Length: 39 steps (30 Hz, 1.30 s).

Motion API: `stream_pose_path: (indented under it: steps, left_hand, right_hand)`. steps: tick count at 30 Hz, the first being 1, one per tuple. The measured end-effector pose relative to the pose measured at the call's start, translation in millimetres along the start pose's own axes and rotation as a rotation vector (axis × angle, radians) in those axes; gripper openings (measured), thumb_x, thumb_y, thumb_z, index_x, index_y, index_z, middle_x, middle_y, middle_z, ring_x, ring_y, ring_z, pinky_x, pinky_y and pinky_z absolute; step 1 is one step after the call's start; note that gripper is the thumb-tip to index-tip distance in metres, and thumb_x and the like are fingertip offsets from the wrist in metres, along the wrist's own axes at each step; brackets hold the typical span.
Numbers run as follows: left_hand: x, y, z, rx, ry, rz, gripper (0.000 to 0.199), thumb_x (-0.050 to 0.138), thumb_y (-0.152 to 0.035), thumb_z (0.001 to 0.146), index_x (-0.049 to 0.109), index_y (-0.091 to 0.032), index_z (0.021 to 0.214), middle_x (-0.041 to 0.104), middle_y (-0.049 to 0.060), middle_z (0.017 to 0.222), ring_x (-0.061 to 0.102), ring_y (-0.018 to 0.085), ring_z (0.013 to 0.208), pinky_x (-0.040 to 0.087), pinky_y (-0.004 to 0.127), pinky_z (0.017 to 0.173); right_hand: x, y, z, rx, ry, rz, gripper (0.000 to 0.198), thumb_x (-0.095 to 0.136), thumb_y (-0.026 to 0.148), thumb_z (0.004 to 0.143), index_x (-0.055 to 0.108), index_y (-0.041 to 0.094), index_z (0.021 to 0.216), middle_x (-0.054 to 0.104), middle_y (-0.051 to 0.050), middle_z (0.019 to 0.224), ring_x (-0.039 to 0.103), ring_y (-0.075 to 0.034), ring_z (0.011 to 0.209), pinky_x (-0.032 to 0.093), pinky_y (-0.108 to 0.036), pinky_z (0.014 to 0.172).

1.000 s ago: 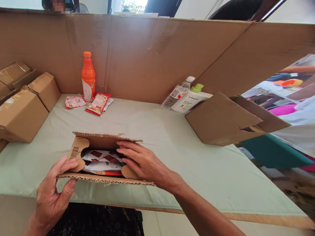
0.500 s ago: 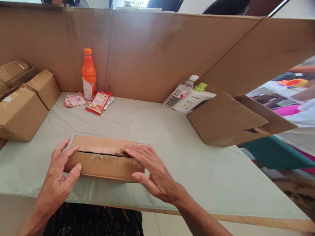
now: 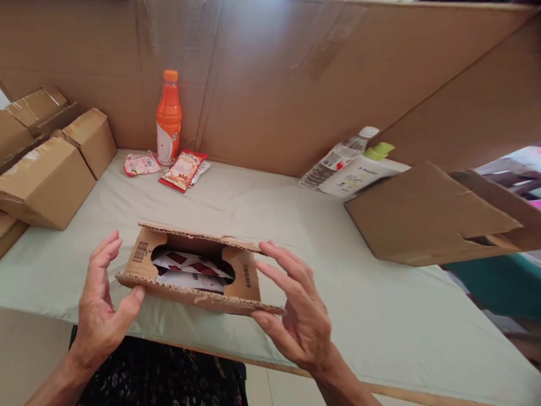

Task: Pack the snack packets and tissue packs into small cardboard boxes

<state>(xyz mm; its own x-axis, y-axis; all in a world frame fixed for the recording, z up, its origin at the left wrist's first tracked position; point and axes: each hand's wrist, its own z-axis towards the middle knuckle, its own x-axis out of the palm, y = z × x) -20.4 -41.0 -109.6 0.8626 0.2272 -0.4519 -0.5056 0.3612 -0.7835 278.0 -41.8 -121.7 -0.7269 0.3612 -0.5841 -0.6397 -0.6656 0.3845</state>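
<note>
A small cardboard box [image 3: 247, 276] lies near the table's front edge with its long top flaps spread apart. Between its short inner flaps an oval gap shows white packets with dark red marks [image 3: 196, 266]; their lower parts are hidden. My left hand [image 3: 101, 301] is at the box's left end, fingers spread, thumb tip against the front flap's left corner. At the right end is my right hand [image 3: 298, 307], also with fingers apart. Its thumb touches the front flap's corner and its fingertips reach the back flap and the right end.
An orange bottle [image 3: 169, 121] stands by the cardboard wall [image 3: 262, 84], beside a red snack packet [image 3: 183, 169] and a pink packet [image 3: 141, 163]. A clear bottle [image 3: 333, 163] and a white green-capped bottle [image 3: 359, 177] lean near an open carton [image 3: 422, 220]. Several boxes [image 3: 54, 180] are stacked left.
The box's long top flaps, nearly closed before, have been opened, so the packets inside show. My right hand has moved right to the flaps' ends. The view has tilted down.
</note>
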Motion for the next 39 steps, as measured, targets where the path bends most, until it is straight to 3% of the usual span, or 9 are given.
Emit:
stream_pose_path:
  steps: [4, 9, 14, 19, 22, 26, 30, 34, 39]
  left_hand:
    - [-5, -3, -7, 0.087, 0.061, 0.03, 0.024, 0.06, -0.015, 0.092, 0.061, -0.031, 0.111, 0.053, 0.004, 0.149, 0.042, 0.031, 0.147, 0.04, 0.062, 0.118]
    - [-15, -4, 1, 0.292, 0.165, 0.008, 0.03, 0.058, -0.007, 0.086, 0.06, -0.03, 0.106, 0.074, 0.0, 0.101, 0.061, 0.027, 0.126, 0.052, 0.056, 0.105]
    - [-24, -4, 10, 0.35, 0.281, 0.034, 0.028, 0.057, -0.009, 0.082, 0.063, -0.028, 0.101, 0.074, 0.003, 0.115, 0.058, 0.028, 0.129, 0.049, 0.058, 0.107]
    - [-22, -3, 14, 0.299, 0.331, 0.048, 0.022, 0.061, -0.007, 0.088, 0.064, -0.028, 0.095, 0.074, 0.001, 0.114, 0.06, 0.024, 0.126, 0.052, 0.048, 0.106]
    - [-16, -3, 11, 0.217, 0.265, 0.064, 0.022, 0.062, -0.01, 0.092, 0.063, -0.028, 0.104, 0.074, 0.0, 0.108, 0.061, 0.02, 0.124, 0.052, 0.041, 0.105]
    - [-11, -3, 7, 0.063, 0.173, 0.14, 0.024, 0.064, -0.023, 0.095, 0.058, -0.027, 0.118, 0.068, 0.004, 0.122, 0.064, 0.02, 0.119, 0.054, 0.034, 0.1]
    - [-9, -5, 9, 0.003, 0.184, 0.229, 0.043, 0.061, -0.033, 0.096, 0.051, -0.03, 0.138, 0.068, 0.004, 0.123, 0.068, 0.02, 0.111, 0.056, 0.033, 0.095]
    - [-7, -7, 13, 0.07, 0.18, 0.273, 0.06, 0.057, -0.03, 0.099, 0.034, -0.034, 0.154, 0.056, 0.007, 0.143, 0.056, 0.024, 0.133, 0.05, 0.043, 0.111]
    - [-11, -7, 15, 0.139, 0.262, 0.382, 0.048, 0.053, -0.03, 0.101, 0.047, -0.043, 0.147, 0.009, 0.0, 0.174, 0.03, 0.033, 0.154, 0.043, 0.058, 0.117]
  right_hand:
    - [0, 0, -1, -0.011, 0.037, 0.046, 0.047, 0.059, 0.036, 0.092, 0.057, 0.027, 0.138, 0.054, -0.015, 0.149, 0.047, -0.04, 0.14, 0.044, -0.065, 0.107]
    - [2, -3, -9, -0.04, 0.076, 0.111, 0.041, 0.057, 0.045, 0.093, 0.062, 0.028, 0.13, 0.049, -0.013, 0.154, 0.047, -0.043, 0.139, 0.042, -0.069, 0.107]
    - [3, -4, -14, -0.057, 0.113, 0.134, 0.038, 0.043, 0.051, 0.1, 0.066, 0.025, 0.116, 0.039, -0.009, 0.163, 0.042, -0.041, 0.142, 0.039, -0.066, 0.111]
    - [7, -1, -15, -0.043, 0.111, 0.114, 0.026, 0.054, 0.041, 0.096, 0.067, 0.024, 0.111, 0.043, -0.011, 0.159, 0.047, -0.042, 0.138, 0.042, -0.065, 0.107]
    - [11, -1, -16, -0.013, 0.08, 0.129, 0.026, 0.056, 0.041, 0.095, 0.067, 0.022, 0.107, 0.049, -0.014, 0.153, 0.049, -0.041, 0.136, 0.045, -0.063, 0.106]
    - [16, -2, -20, 0.048, 0.022, 0.185, 0.021, 0.059, 0.033, 0.095, 0.066, 0.021, 0.111, 0.054, -0.017, 0.147, 0.055, -0.038, 0.131, 0.05, -0.058, 0.103]
    - [22, -3, -19, 0.149, -0.102, 0.292, 0.055, 0.07, 0.019, 0.087, 0.054, 0.024, 0.14, 0.054, -0.016, 0.147, 0.061, -0.032, 0.125, 0.053, -0.056, 0.103]
    - [23, -3, -17, 0.135, -0.106, 0.264, 0.075, 0.071, 0.016, 0.084, 0.045, 0.029, 0.153, 0.047, -0.013, 0.155, 0.056, -0.034, 0.132, 0.048, -0.062, 0.11]
    - [15, 1, -11, 0.064, 0.035, 0.123, 0.069, 0.06, 0.011, 0.09, 0.046, 0.029, 0.155, 0.037, -0.01, 0.164, 0.048, -0.032, 0.14, 0.048, -0.052, 0.107]
